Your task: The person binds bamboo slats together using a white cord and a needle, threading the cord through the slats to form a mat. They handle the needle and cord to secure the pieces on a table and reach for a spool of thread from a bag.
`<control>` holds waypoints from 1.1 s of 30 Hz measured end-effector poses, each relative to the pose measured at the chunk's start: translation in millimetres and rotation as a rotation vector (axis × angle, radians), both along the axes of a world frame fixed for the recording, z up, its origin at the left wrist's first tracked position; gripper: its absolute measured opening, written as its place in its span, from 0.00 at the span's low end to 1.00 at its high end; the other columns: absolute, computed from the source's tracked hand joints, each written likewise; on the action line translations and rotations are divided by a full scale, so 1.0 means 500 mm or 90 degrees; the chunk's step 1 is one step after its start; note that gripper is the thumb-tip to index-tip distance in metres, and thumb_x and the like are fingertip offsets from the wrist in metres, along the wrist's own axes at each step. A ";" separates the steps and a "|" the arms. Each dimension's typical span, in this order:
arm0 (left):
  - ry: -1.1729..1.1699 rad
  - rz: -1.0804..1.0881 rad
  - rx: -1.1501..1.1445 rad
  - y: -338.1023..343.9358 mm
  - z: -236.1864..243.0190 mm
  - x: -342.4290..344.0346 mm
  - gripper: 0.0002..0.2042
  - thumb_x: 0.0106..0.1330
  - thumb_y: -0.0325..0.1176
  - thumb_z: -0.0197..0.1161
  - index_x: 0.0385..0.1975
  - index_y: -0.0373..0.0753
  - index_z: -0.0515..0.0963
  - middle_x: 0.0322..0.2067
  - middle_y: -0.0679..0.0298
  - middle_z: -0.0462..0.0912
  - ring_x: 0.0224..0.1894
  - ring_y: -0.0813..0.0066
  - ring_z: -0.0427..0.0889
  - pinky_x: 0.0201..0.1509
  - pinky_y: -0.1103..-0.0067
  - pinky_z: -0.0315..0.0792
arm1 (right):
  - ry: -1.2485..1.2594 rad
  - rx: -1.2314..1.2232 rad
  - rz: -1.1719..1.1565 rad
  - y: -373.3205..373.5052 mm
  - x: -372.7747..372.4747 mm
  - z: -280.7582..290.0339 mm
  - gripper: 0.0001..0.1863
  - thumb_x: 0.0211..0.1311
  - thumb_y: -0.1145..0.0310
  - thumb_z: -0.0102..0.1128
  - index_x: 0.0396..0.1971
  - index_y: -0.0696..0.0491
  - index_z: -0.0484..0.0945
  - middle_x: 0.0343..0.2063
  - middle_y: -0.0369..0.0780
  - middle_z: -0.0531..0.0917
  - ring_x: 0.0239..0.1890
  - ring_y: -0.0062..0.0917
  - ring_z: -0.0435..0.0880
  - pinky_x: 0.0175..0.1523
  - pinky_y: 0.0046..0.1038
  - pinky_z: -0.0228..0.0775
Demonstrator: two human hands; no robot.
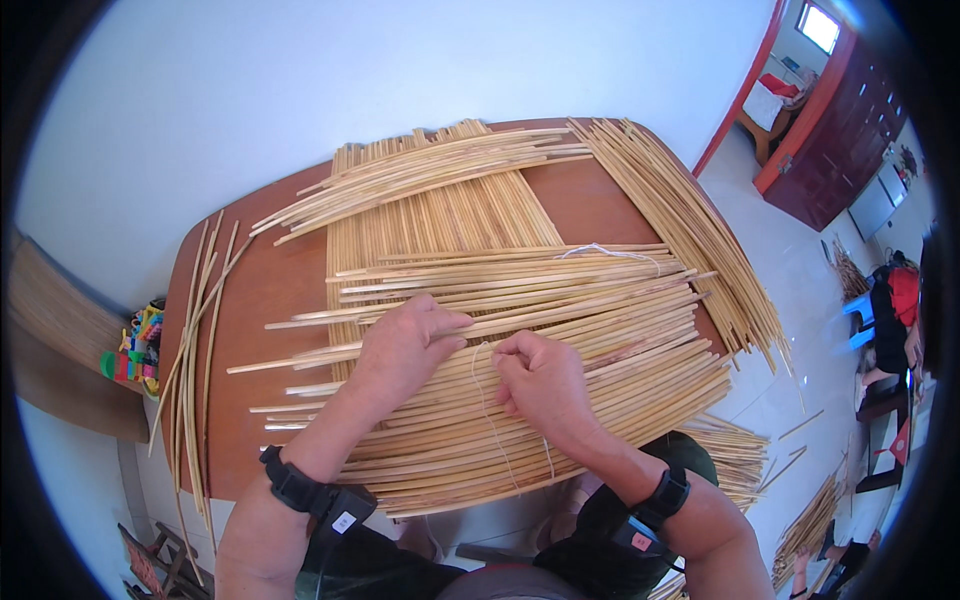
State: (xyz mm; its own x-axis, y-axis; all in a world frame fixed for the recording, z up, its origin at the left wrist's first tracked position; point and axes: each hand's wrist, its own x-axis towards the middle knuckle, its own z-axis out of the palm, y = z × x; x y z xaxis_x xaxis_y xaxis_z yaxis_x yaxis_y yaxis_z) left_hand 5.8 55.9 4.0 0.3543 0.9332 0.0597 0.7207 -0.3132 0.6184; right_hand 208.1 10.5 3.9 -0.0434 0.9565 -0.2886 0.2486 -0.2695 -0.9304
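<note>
A layer of pale yellow reed stalks [610, 400] lies side by side across the near part of the table, its lower edge reaching over the front. My left hand [405, 345] rests on the upper stalks, thumb and forefinger closed around a stalk [560, 308]. Just to its right, my right hand [545, 380] is pinched shut on a thin white string [485, 395]. That string runs down across the stalks, and a second short white strand hangs below my right hand. Another white string [610, 252] lies loose over the far stalks.
Beneath and behind lies a woven reed mat [450, 220] with loose stalks on top. A thick bundle of reeds [680, 230] covers the table's right side; a few stalks [200, 350] cross the left edge. More reeds [810, 525] lie on the floor at right, near other people.
</note>
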 end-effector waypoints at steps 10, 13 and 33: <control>-0.001 0.006 0.018 -0.001 -0.008 0.002 0.12 0.66 0.33 0.73 0.49 0.43 0.88 0.38 0.58 0.82 0.44 0.57 0.85 0.50 0.67 0.79 | -0.023 -0.019 0.016 -0.001 -0.006 0.012 0.12 0.75 0.69 0.58 0.45 0.64 0.81 0.21 0.41 0.85 0.20 0.20 0.84 0.25 0.25 0.77; 0.002 0.005 0.015 0.000 -0.006 0.002 0.12 0.67 0.35 0.72 0.49 0.44 0.89 0.38 0.58 0.82 0.44 0.56 0.85 0.51 0.65 0.79 | -0.023 -0.018 0.018 -0.001 -0.007 0.013 0.12 0.75 0.69 0.58 0.45 0.64 0.81 0.21 0.41 0.85 0.20 0.20 0.84 0.25 0.25 0.77; 0.015 0.025 -0.002 -0.001 -0.001 0.007 0.12 0.66 0.33 0.74 0.48 0.42 0.88 0.38 0.59 0.83 0.44 0.58 0.85 0.50 0.68 0.78 | -0.011 -0.019 0.022 0.000 -0.008 0.007 0.12 0.76 0.69 0.58 0.45 0.64 0.81 0.21 0.41 0.85 0.20 0.21 0.84 0.25 0.25 0.78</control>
State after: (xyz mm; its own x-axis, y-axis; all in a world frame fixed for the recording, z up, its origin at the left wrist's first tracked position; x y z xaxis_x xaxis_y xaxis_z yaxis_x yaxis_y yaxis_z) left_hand 9.2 55.6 3.7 0.3180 0.9469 0.0483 0.7471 -0.2816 0.6020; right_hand 204.0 10.3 7.4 -0.0711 0.9455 -0.3177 0.2738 -0.2878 -0.9177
